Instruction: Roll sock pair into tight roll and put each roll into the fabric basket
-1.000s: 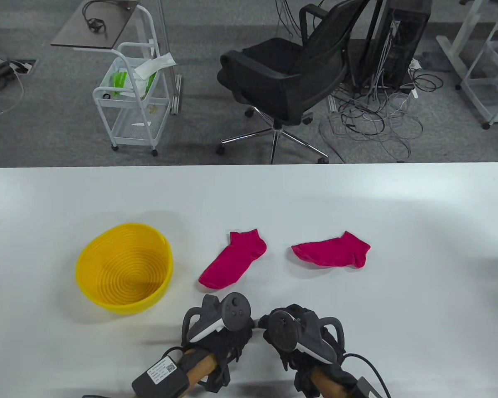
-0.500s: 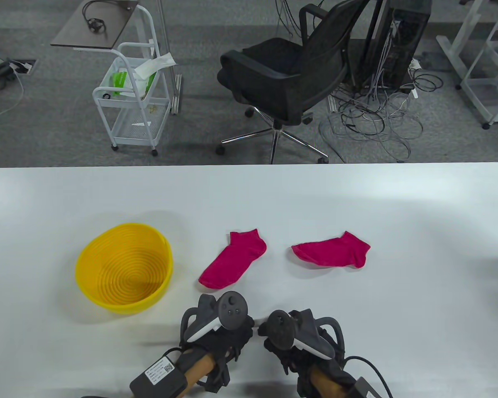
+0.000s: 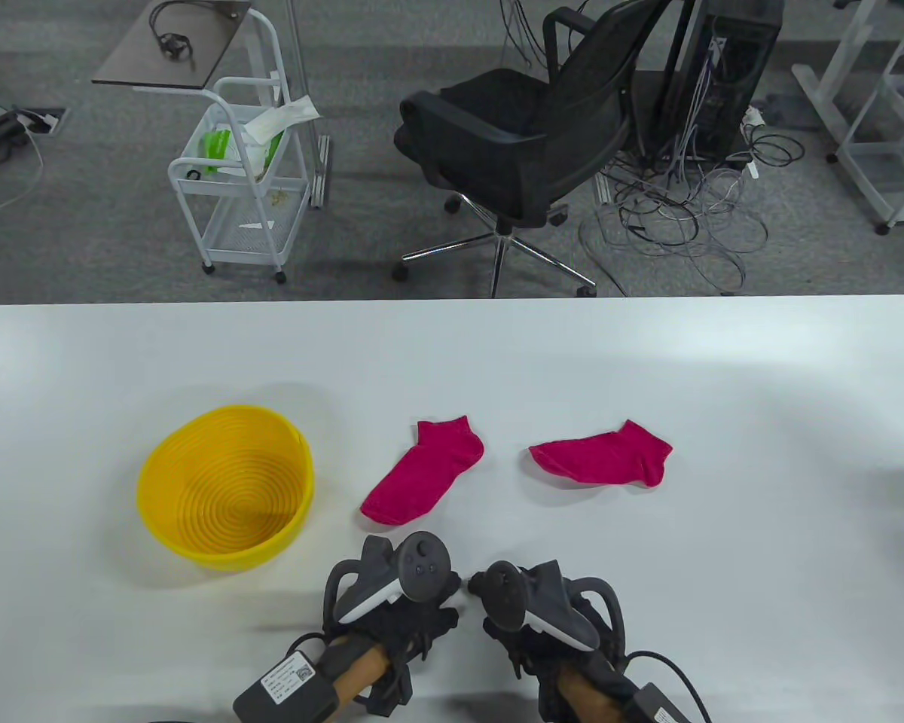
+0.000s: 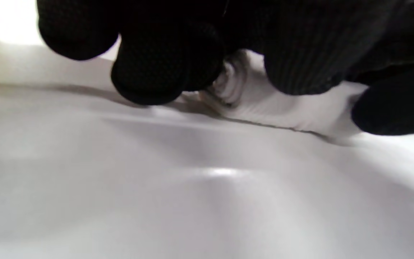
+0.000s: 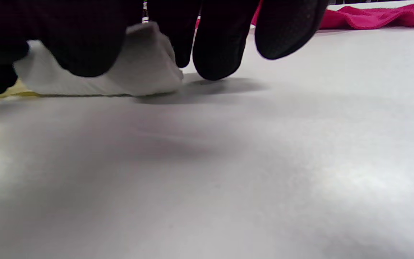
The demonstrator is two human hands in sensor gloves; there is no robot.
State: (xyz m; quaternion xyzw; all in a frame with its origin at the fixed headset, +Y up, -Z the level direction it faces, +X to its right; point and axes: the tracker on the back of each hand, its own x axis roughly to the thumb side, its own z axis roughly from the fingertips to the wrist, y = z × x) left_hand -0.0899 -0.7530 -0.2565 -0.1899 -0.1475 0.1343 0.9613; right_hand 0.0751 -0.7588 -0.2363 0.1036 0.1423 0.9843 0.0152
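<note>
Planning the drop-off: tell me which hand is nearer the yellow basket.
Left. The left hand sits just right of the yellow basket; the right hand lies farther right.

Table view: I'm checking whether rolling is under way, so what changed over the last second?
Both hands crept slightly toward the person: left hand, right hand. They work a white sock beneath their fingers. The two flat magenta socks and the empty yellow ribbed basket stayed put.

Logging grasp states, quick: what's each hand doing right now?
Left hand: closed on the white sock.
Right hand: closed on the same white sock.
</note>
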